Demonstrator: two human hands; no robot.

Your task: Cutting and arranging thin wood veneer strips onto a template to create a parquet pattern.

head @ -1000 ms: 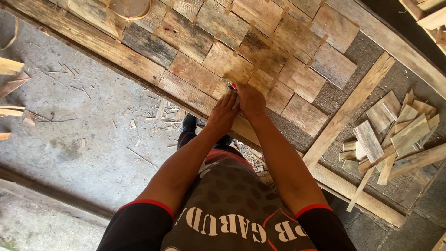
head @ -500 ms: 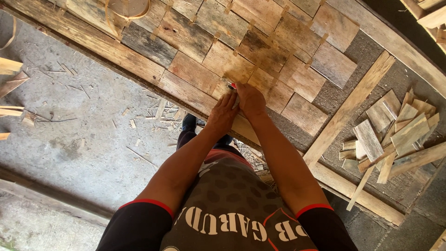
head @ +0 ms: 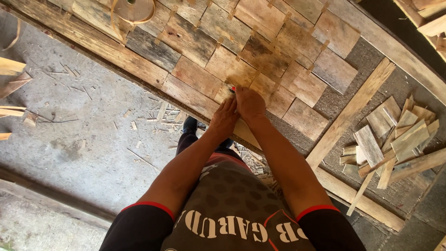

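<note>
— Two hands, close together, and both are the person's own. Start near: what shows first?

— Nearest is the dark shirt with red-edged sleeves (head: 158, 207), and both bare forearms reach forward from it. Below them a dark shoe (head: 189, 124) stands on the grey concrete floor (head: 79, 144), among wood splinters.

— And the hands themselves?

— The left hand (head: 224, 117) and the right hand (head: 250, 104) touch each other over the near edge of the wooden panel (head: 195, 44). Their fingers are curled together around a small red-tipped tool (head: 232, 89), whose tip rests on a plank just past the panel's long edge board (head: 116, 53). The hands hide most of the tool, so I cannot tell which hand truly clamps it; both look closed about it.

— What is the panel made of?

— Short, weathered planks laid in offset rows, brown and grey, with thin strips showing between some of them. It runs slantwise from the upper left towards the right.

— Farther out?

— To the right, well apart from the hands, a long plank (head: 353, 111) lies slantwise on the dark mat. Beyond it lies a loose pile of offcuts (head: 395, 135). At the far left edge of the panel sits a round coil of pale strapping (head: 134, 9). More wood scraps (head: 11, 79) lie at the left border of the floor.
</note>
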